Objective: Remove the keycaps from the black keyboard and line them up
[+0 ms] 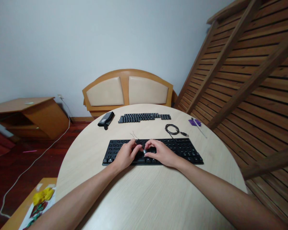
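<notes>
Where my left hand (126, 155) and right hand (162, 154) meet, fingers (139, 149) of both pinch a small dark piece (145, 151) over the keyboard (188, 150) beneath them: black, its caps off, sockets bare.

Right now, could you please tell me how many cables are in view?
2: a coiled black cable on the round table behind the keyboard, and a white cable trailing across the floor at left. Others may be hidden.
</notes>
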A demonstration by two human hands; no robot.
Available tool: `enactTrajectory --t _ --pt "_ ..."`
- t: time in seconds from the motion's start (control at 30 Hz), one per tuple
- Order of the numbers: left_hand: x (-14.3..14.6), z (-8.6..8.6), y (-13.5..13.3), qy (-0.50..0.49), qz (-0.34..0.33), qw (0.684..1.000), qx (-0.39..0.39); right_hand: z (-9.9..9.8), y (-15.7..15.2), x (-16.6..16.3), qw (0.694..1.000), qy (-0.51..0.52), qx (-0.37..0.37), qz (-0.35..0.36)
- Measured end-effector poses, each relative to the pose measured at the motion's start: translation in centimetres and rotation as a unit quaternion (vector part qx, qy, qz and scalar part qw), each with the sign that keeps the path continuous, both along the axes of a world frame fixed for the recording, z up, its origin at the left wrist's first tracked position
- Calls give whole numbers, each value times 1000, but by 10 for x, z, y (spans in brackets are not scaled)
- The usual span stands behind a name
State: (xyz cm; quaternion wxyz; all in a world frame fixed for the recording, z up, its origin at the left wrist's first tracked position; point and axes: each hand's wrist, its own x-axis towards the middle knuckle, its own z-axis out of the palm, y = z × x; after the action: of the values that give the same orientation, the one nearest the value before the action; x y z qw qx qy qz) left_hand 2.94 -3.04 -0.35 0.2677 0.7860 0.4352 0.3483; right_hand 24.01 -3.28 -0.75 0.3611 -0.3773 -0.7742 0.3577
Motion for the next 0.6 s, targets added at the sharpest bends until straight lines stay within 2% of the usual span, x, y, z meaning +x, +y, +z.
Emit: enactTrajectory --t 0.3,0.6 --pt "-1 1 -2 -3 3 1000 4 -5 3 -1 997 35 -65 7" --pt "0 0 -2 11 10 1000 25 -13 6 0 997 32 -70 1"
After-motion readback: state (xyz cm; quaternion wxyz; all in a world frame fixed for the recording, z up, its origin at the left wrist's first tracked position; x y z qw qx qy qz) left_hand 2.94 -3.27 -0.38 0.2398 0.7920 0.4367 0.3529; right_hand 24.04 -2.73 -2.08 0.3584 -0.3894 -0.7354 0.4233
